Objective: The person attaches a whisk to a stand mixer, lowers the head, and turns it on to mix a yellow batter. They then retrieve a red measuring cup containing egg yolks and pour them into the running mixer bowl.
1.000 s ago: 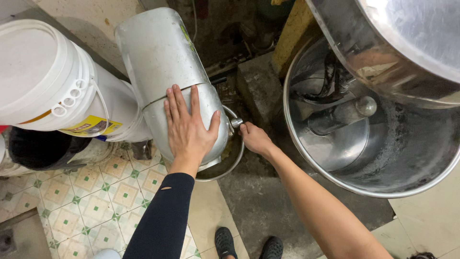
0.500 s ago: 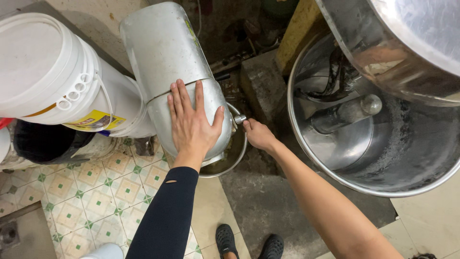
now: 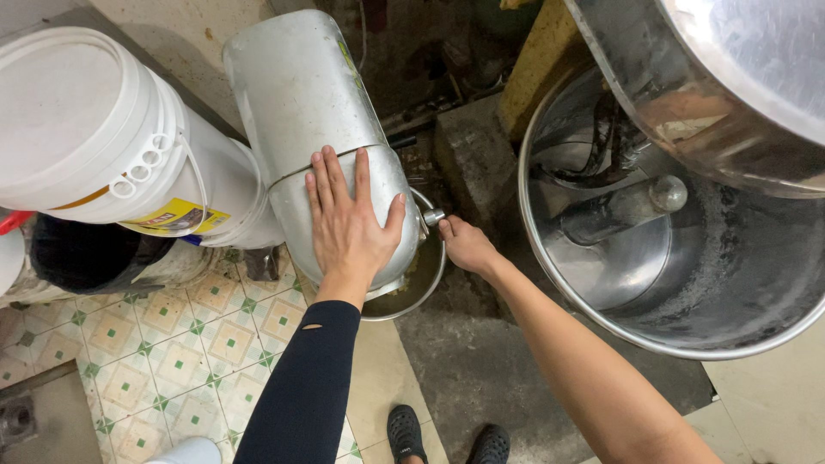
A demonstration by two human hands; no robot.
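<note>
We look down as the left hand [image 3: 348, 225] lies flat, fingers spread, on the grey metal head of a stand mixer [image 3: 314, 103], gripping nothing. The right hand [image 3: 465, 245] closes its fingers around a small metal knob [image 3: 433, 216] at the mixer's side, just above its small bowl [image 3: 418, 288]. A white lidded bucket [image 3: 94, 137] crowds the mixer's left; a large steel bowl [image 3: 653, 258] with a central shaft stands close on the right, over green-patterned floor tiles [image 3: 172, 344].

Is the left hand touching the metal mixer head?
Touching. The head view shows the left hand lying flat, palm down with fingers spread, on the mixer head, with no gap visible beneath it.
</note>
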